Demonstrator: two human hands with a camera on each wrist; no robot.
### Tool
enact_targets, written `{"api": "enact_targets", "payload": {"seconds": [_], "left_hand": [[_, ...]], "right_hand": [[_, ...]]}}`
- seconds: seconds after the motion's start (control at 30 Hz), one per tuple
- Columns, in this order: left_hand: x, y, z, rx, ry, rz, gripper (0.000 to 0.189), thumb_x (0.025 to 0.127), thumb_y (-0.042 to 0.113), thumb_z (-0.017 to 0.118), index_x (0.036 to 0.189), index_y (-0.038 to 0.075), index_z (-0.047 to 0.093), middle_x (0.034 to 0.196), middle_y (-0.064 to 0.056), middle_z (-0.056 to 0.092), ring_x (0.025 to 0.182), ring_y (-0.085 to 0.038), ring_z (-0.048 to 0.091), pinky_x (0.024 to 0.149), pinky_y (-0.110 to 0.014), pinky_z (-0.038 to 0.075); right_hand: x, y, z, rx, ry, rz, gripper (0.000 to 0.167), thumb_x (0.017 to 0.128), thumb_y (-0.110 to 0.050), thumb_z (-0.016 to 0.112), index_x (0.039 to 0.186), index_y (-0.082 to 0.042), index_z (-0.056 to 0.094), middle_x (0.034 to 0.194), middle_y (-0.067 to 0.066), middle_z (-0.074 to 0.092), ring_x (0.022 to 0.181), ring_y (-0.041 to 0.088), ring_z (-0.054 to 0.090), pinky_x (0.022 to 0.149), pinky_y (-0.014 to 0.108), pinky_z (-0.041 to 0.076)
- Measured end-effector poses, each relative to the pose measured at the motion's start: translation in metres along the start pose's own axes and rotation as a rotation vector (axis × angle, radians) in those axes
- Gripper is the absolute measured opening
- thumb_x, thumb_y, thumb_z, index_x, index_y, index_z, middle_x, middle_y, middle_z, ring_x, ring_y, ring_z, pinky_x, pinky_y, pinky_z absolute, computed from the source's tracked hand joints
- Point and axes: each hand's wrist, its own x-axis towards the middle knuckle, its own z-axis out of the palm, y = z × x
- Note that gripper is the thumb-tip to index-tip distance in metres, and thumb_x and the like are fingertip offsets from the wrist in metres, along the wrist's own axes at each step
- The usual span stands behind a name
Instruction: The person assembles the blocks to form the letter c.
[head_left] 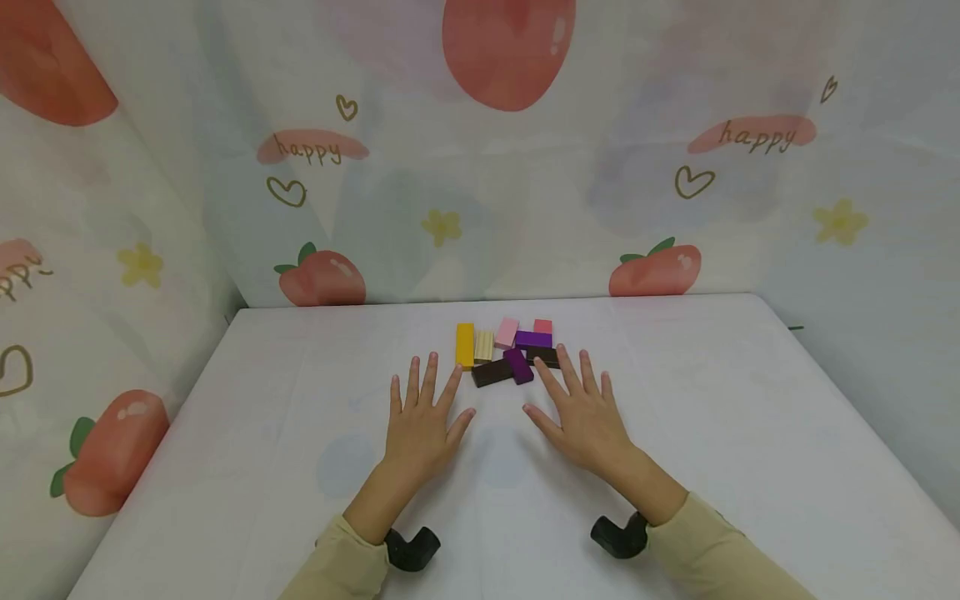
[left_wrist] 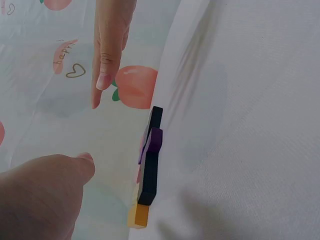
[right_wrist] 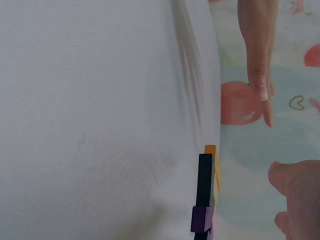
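Observation:
Both hands hover palm down over the white table with fingers spread, holding nothing. My left hand point(head_left: 422, 425) is just short of the yellow block point(head_left: 465, 346) and the left dark block point(head_left: 492, 372). The fingertips of my right hand point(head_left: 585, 412) overlap the right dark block point(head_left: 543, 357) in the head view. Between and beyond the hands lies a cluster of blocks: a cream ridged one point(head_left: 483, 346), a light pink one point(head_left: 507, 332), a coral one point(head_left: 543, 326), a violet one point(head_left: 533, 339) and a dark purple one point(head_left: 518, 366).
The white tabletop point(head_left: 262, 467) ends against a patterned cloth backdrop point(head_left: 525, 208) behind the blocks. More printed cloth point(head_left: 82, 317) hangs at the left side. Black curved pieces point(head_left: 414, 550) sit at both wrists, by the beige sleeves point(head_left: 337, 562).

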Motion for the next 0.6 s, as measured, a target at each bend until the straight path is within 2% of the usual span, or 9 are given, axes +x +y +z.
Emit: {"api": "enact_targets", "payload": {"seconds": [0.37,0.47,0.6], "left_hand": [[0.002,-0.008,0.006,-0.047,-0.006,-0.004,0.063,0.093,0.054,0.036,0.147,0.022,0.025,0.152,-0.013,0.009,0.138,-0.032,-0.001,0.107,-0.054,0.001],[0.006,-0.011,0.009,-0.06,-0.012,-0.01,0.064,0.093,0.053,0.038,0.147,0.022,0.025,0.152,-0.013,0.009,0.138,-0.033,0.0,0.107,-0.055,0.004],[0.015,-0.015,0.016,-0.06,-0.053,-0.024,0.064,0.093,0.053,0.036,0.148,0.023,0.021,0.152,-0.013,0.006,0.138,-0.033,-0.001,0.107,-0.054,0.004]], "right_hand": [[0.002,-0.002,0.005,0.042,-0.004,-0.01,0.069,0.089,-0.049,0.05,0.145,-0.014,0.029,0.15,0.019,0.014,0.134,0.043,0.008,0.102,0.062,0.014],[0.005,-0.003,0.008,0.074,-0.011,-0.016,0.068,0.09,-0.047,0.05,0.145,-0.013,0.029,0.15,0.019,0.014,0.134,0.043,0.008,0.102,0.062,0.015],[0.012,-0.006,0.012,0.108,-0.028,-0.021,0.067,0.091,-0.046,0.049,0.145,-0.014,0.028,0.15,0.019,0.013,0.135,0.043,0.007,0.102,0.061,0.016]]}}
